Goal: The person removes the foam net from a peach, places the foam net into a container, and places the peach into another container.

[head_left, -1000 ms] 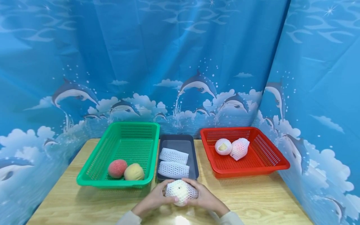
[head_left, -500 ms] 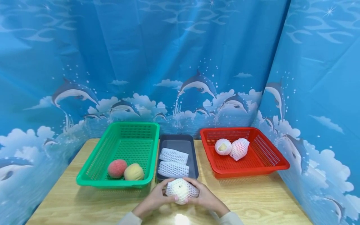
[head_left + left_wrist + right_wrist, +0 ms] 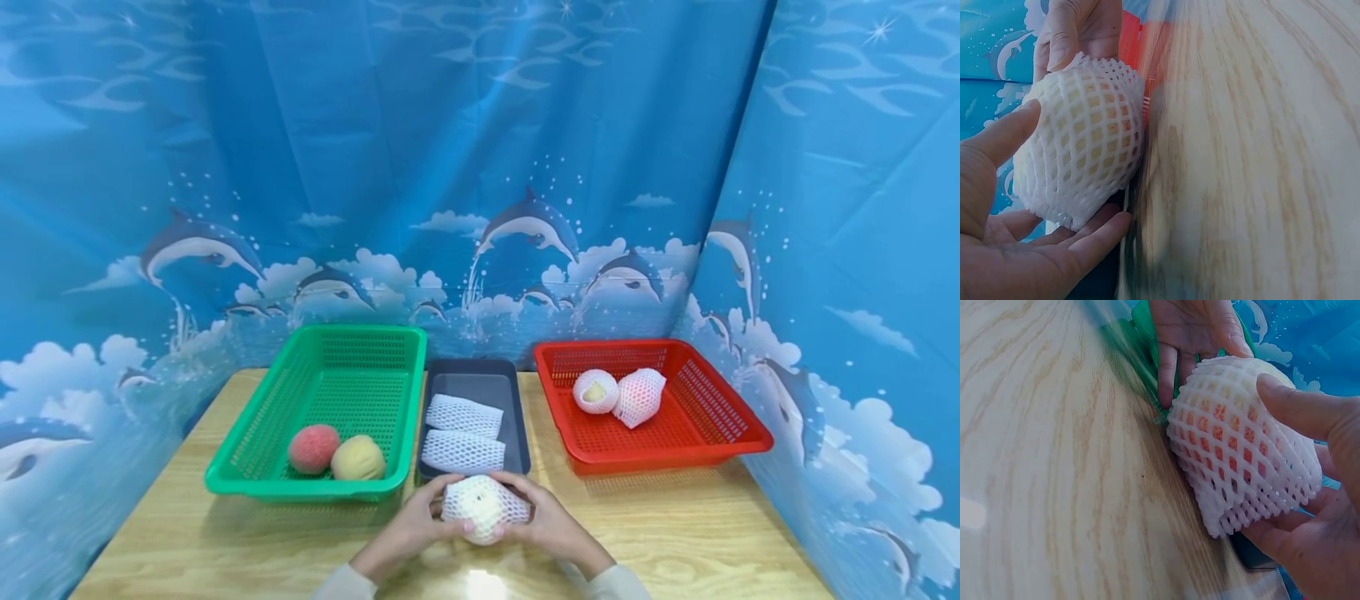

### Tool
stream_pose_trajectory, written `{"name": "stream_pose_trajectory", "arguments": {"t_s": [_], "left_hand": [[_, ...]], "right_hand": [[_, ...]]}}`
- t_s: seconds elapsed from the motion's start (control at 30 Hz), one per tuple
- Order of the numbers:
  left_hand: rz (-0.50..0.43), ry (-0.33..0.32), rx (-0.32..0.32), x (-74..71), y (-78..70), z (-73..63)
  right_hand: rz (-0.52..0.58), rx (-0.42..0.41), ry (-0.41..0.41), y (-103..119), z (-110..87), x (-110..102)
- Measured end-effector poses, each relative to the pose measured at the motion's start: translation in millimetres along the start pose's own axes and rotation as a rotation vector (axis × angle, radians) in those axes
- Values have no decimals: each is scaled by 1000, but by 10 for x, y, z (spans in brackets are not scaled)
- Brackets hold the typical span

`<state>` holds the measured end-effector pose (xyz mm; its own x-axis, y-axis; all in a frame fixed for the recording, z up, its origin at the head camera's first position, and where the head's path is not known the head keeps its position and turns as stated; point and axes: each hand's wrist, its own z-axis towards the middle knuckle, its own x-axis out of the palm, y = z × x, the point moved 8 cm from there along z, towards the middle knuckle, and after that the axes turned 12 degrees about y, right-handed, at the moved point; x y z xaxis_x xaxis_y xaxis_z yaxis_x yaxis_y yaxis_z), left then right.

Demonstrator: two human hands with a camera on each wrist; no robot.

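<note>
A round, pale yellow and red fruit in a white foam net sleeve [image 3: 482, 508] is held between both hands above the table's front part. My left hand [image 3: 416, 518] grips its left side, thumb [image 3: 1019, 125] on the near face and fingers around the far side. My right hand [image 3: 551, 521] holds the right side the same way, its thumb [image 3: 1300, 409] against the net. Diamond openings in the net [image 3: 1229, 437] show red-speckled skin. Just beyond the hands, two flat white foam net sleeves [image 3: 463, 452] lie in a dark grey tray [image 3: 472, 375].
A green basket [image 3: 408, 400] at left contains a red fruit [image 3: 312, 449] and a yellow fruit [image 3: 358, 458]. At right, a red basket [image 3: 697, 433] carries two net-covered fruits [image 3: 639, 397]. Behind the wooden table [image 3: 690, 533] hangs a blue dolphin curtain [image 3: 480, 167].
Both hands and the netted fruit have shifted very slightly away from me, toward the tray. The grip looks the same, and the baskets and tray have not moved.
</note>
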<state>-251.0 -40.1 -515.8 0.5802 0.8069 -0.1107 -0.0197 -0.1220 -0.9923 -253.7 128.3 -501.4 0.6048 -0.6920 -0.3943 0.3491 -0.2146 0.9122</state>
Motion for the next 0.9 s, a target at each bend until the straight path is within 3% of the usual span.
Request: {"name": "stream_pose_trajectory", "arguments": {"t_s": [0.4,0.67,0.9], "left_hand": [[-23,-1,5,-9,-37,-30],[-45,14,24,15,-54,-23],[-13,-19,58,5,-105,-21]], "right_hand": [[-16,-33,23,73,-24,14],[-35,15,25,50,-26,10],[-60,-48,-6,86,-11,-10]]}}
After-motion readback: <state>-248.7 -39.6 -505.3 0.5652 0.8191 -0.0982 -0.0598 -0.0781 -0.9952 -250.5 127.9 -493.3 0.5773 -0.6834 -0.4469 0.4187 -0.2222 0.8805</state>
